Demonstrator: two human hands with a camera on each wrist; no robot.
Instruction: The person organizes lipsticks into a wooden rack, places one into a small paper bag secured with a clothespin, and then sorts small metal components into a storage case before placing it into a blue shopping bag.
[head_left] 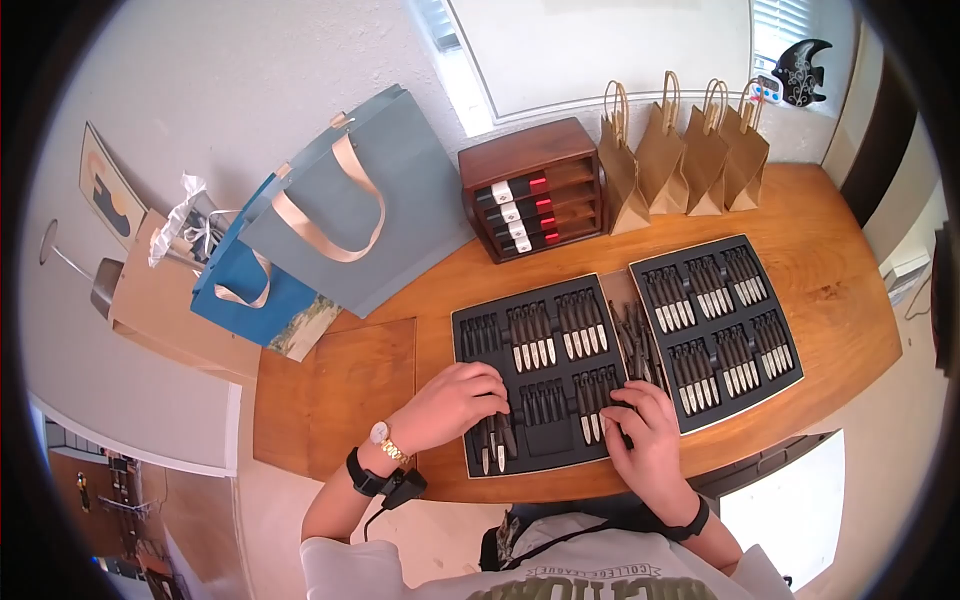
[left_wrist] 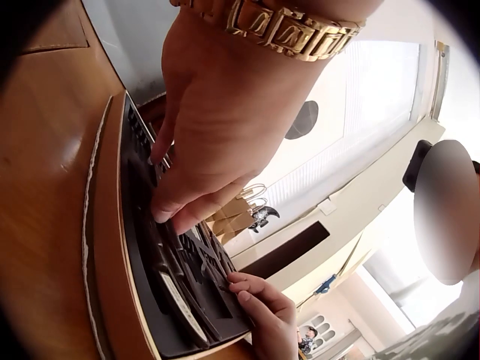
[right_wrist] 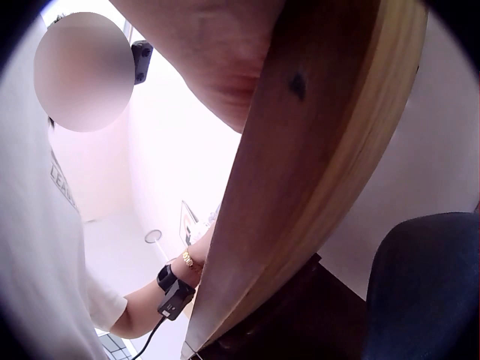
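In the head view my left hand (head_left: 455, 405) reaches over the lower left compartment of the left black tray (head_left: 545, 440). Its fingertips pinch the upper end of a slim dark piece (left_wrist: 180, 300) with a silvery end, lying among similar ones. The right hand (head_left: 645, 440) is bent over the same tray's lower right corner, thumb and fingers close together beside a row of slim pieces (head_left: 588, 425); I cannot tell whether it grips one. In the right wrist view, the table edge (right_wrist: 300, 165) hides that hand's fingers.
Another filled tray (head_left: 715, 330) lies to the right, with loose dark pieces (head_left: 635, 340) between the trays. Behind stand a wooden rack (head_left: 530, 165), several brown paper bags (head_left: 660, 160), a large grey bag (head_left: 400, 200) and a blue bag (head_left: 245, 300).
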